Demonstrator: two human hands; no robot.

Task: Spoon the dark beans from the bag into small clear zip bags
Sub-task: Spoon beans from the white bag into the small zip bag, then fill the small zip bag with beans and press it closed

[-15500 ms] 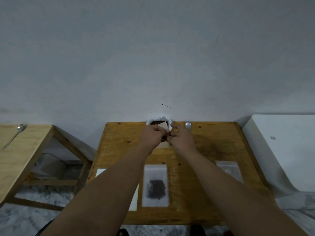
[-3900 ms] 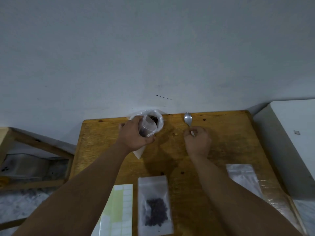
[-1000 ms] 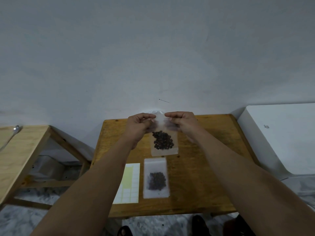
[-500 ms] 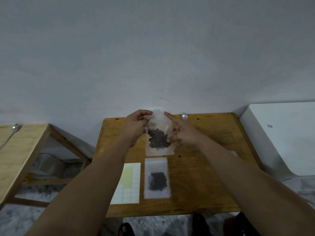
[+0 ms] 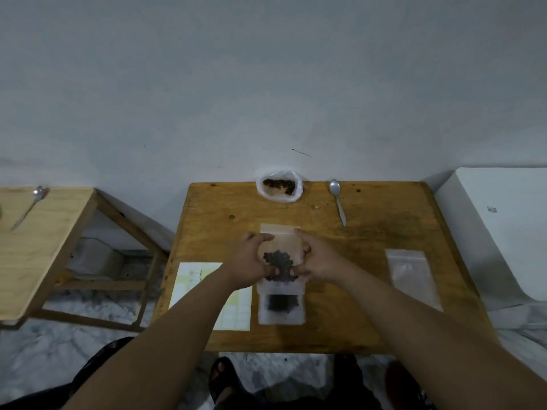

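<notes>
Item: zip bag (image 5: 279,242), beans (image 5: 278,263) inside, at the middle of the surface (image 5: 370,232), just beyond a second filled bag (image 5: 281,309). Left hand (image 5: 251,258) and right hand (image 5: 318,261) fingers curled round its side edges. Hazard: seal possibly unclosed; squeezing or tilting could spill beans.

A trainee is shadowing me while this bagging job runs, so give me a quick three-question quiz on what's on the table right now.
1. True or false: the spoon lies on the table, in neither hand.
2. Fill in: the open bean bag stands at the table's ___ edge, by the wall.
3. The left hand and right hand together hold:
A. the spoon
B. a zip bag of beans
C. the open bean bag

Key: 1 true; 2 far; 3 B.
</notes>
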